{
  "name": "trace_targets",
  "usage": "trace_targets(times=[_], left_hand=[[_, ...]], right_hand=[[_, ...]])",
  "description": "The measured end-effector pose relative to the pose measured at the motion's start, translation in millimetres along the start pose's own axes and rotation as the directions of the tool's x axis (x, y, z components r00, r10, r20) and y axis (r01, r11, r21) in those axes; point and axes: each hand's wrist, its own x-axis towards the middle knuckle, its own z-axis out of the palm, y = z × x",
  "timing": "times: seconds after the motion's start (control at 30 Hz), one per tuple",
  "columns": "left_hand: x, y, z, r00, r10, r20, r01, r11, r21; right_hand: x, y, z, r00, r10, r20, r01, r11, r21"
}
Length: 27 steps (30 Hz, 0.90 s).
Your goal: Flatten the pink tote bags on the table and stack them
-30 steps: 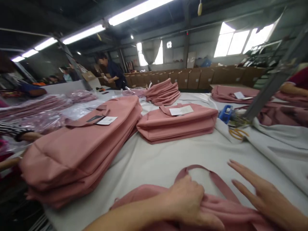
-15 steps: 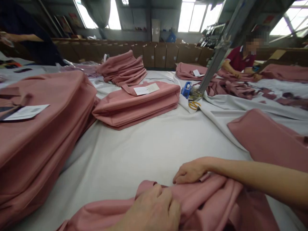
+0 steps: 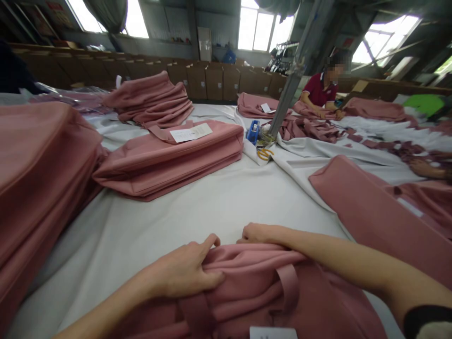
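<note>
1. Big workshop with windows along the back wall and a row of cardboard boxes (image 3: 212,77) under them, flaps shut so no idea what's inside. A huge table (image 3: 197,207) covered in pale cloth fills most of the view.
2. Stacks of folded pink bags all over it: a tall stack (image 3: 38,165) on the left, a middle stack (image 3: 165,157) with a white card (image 3: 190,133) on top, another pile (image 3: 151,99) further back.
3. Another person in a red shirt (image 3: 319,92) works at the far side, past a slanted metal pole (image 3: 289,84).
4. Pink bag (image 3: 261,292) sits right at the near edge, bunched up, strap on top.
5. Left hand (image 3: 187,270) lies on the bag, fingers curled into a fold, pinching fabric.
6. Right hand (image 3: 257,233) is loosely closed on the bag's far edge, arm reaching across it.
7. Compared with half a second ago, the left hand has slid further up the bag and the view has swung right.
</note>
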Motion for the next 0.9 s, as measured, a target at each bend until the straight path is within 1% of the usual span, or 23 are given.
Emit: trace_targets(times=[0.1,0.17,0.2,0.27,0.33,0.37,0.4,0.43,0.47,0.5,0.57,0.63,0.7,0.73,0.77,0.8,0.87,0.9], left_hand=[[10.3,-10.4,-0.9,1.000,0.012,0.006,-0.012,1.000,-0.026],[12.8,-12.9,0.4,1.000,0.016,0.013,-0.015,0.999,-0.046],[12.9,-13.4,1.9,1.000,0.028,0.006,-0.028,0.998,-0.057],[11.2,-13.0,6.1,0.997,0.070,-0.038,-0.072,0.995,-0.072],[8.4,-11.0,11.3,0.986,0.131,-0.100,-0.136,0.990,-0.046],[6.9,-9.6,13.9,0.979,0.160,-0.125,-0.164,0.986,-0.021],[5.3,-7.8,16.2,0.972,0.188,-0.143,-0.189,0.982,0.005],[3.7,-6.0,18.1,0.966,0.212,-0.149,-0.211,0.977,0.025],[2.1,-4.1,19.5,0.962,0.232,-0.142,-0.229,0.973,0.036],[0.4,-2.3,20.3,0.961,0.246,-0.127,-0.244,0.969,0.035],[-2.1,0.6,19.4,0.960,0.266,-0.081,-0.266,0.964,0.022],[-1.5,2.3,14.6,0.960,0.279,-0.027,-0.280,0.960,-0.003],[4.8,2.0,6.0,0.957,0.286,0.044,-0.284,0.957,-0.053],[10.6,0.7,1.0,0.952,0.291,0.099,-0.282,0.955,-0.096],[18.1,-1.4,-3.8,0.938,0.299,0.177,-0.271,0.948,-0.165],[26.8,-4.4,-7.8,0.910,0.311,0.275,-0.239,0.934,-0.264],[45.3,-12.4,-11.9,0.817,0.344,0.462,-0.100,0.875,-0.474],[53.4,-17.0,-11.7,0.770,0.374,0.517,-0.049,0.842,-0.537]], right_hand=[[-4.3,-4.5,-23.2,0.996,0.055,-0.065,-0.060,0.996,-0.072],[-16.2,-12.4,-35.4,0.998,0.039,-0.045,-0.041,0.999,-0.034],[-24.2,-17.2,-39.0,1.000,-0.012,-0.020,0.012,1.000,-0.010],[-41.2,-26.2,-40.8,0.984,-0.180,0.001,0.180,0.984,-0.020],[-55.8,-32.1,-36.8,0.934,-0.354,-0.049,0.346,0.930,-0.128],[-61.5,-33.4,-33.5,0.905,-0.416,-0.086,0.394,0.898,-0.197],[-65.9,-33.9,-29.8,0.884,-0.452,-0.122,0.413,0.875,-0.253],[-69.2,-33.7,-26.0,0.873,-0.464,-0.150,0.411,0.865,-0.289],[-71.5,-33.0,-22.3,0.880,-0.450,-0.154,0.391,0.868,-0.305],[-73.0,-32.1,-18.9,0.900,-0.413,-0.140,0.356,0.880,-0.314],[-74.3,-31.1,-14.2,0.948,-0.309,-0.077,0.266,0.901,-0.344],[-74.1,-32.4,-13.1,0.972,-0.235,0.005,0.220,0.903,-0.368],[-74.4,-37.4,-16.3,0.969,-0.233,0.079,0.246,0.912,-0.327],[-75.2,-41.2,-19.5,0.965,-0.230,0.128,0.257,0.924,-0.283],[-76.6,-45.4,-23.6,0.958,-0.214,0.192,0.255,0.940,-0.227],[-78.6,-49.6,-28.1,0.946,-0.186,0.264,0.237,0.956,-0.174],[-82.5,-54.7,-37.1,0.905,-0.102,0.412,0.158,0.982,-0.105],[-83.4,-54.3,-40.7,0.886,-0.054,0.460,0.107,0.990,-0.090]])
